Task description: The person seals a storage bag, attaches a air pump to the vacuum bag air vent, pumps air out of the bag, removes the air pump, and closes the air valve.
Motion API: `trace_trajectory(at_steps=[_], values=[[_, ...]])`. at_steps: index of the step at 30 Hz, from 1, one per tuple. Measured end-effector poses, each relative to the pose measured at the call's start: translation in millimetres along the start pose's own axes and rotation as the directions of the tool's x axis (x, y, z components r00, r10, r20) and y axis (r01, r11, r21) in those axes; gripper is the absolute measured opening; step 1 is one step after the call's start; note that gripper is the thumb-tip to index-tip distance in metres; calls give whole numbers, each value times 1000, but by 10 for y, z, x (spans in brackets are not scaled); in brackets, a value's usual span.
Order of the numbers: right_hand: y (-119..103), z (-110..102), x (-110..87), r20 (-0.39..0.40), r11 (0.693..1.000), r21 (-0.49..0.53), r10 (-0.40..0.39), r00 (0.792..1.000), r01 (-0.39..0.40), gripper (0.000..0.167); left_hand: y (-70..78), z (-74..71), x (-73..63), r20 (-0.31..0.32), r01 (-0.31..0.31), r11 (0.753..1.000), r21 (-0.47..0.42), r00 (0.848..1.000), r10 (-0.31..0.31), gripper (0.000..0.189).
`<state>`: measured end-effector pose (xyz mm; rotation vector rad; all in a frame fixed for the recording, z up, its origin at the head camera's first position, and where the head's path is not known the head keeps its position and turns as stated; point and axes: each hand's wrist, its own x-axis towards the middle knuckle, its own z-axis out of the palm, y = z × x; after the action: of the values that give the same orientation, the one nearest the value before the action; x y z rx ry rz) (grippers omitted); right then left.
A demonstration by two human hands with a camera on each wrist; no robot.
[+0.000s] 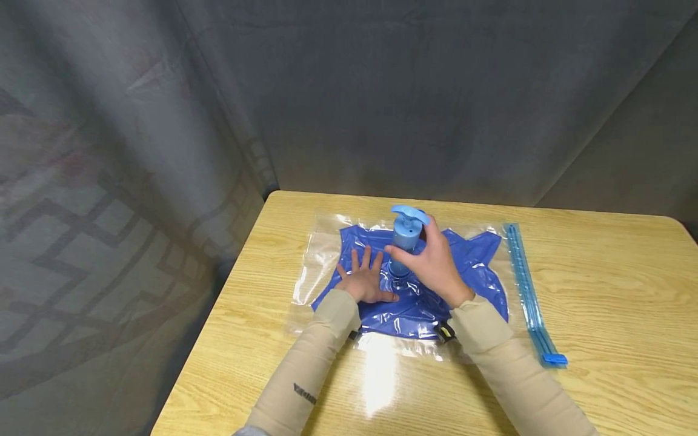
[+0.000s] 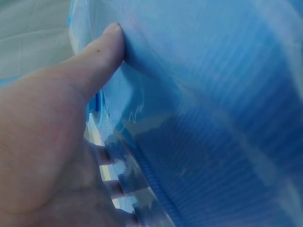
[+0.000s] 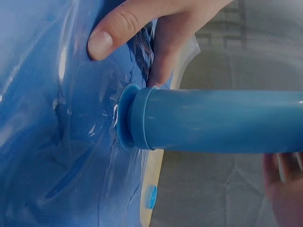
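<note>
A clear vacuum storage bag (image 1: 313, 266) lies flat on the table with a folded blue fabric item (image 1: 480, 269) inside. On the bag stands a blue hand pump (image 1: 406, 235), its handle at the top and its base against the plastic, as the right wrist view also shows. My right hand (image 1: 435, 266) grips the pump's barrel, thumb at the near side. Just left of the pump, my left hand (image 1: 364, 282) presses on the bag with fingers spread. In the left wrist view, my left thumb (image 2: 102, 56) rests against the wrinkled plastic.
A blue zip strip (image 1: 523, 278) runs along the bag's right edge, with a blue slider (image 1: 555, 359) at its near end. Under everything is a wooden table (image 1: 616, 290). Grey curtains (image 1: 382, 109) hang behind it. A small blue round piece (image 3: 151, 197) shows beyond the bag.
</note>
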<state>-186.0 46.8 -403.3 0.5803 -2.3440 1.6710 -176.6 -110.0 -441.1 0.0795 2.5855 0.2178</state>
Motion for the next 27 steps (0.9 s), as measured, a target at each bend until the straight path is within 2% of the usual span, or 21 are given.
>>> trace_trajectory(at_steps=[3, 7, 12, 16, 18, 27], values=[[-10, 15, 1, -41, 999, -38, 13, 999, -14, 71, -1, 3, 0, 2, 0, 1000, 0, 1000, 0, 112], [-3, 2, 9, -71, 998, -65, -15, 997, 11, 69, -2, 3, 5, 0, 0, 1000, 0, 1000, 0, 112], [2, -62, 19, 2, 997, -63, -45, 999, 45, 58, -3, 9, 19, -4, 1, 1000, 5, 1000, -1, 112], [-14, -102, 23, 79, 998, -57, -10, 997, 15, 56, -6, 10, 20, -3, -1, 1000, 2, 1000, 1, 112], [-21, -93, 21, 83, 998, -64, 4, 997, 1, 58, -7, 9, 16, 0, -2, 1000, -1, 1000, 2, 112], [-59, -4, 6, -51, 992, -126, -28, 998, 21, 65, -1, 1, -3, -2, -2, 1000, -12, 1000, 2, 112]])
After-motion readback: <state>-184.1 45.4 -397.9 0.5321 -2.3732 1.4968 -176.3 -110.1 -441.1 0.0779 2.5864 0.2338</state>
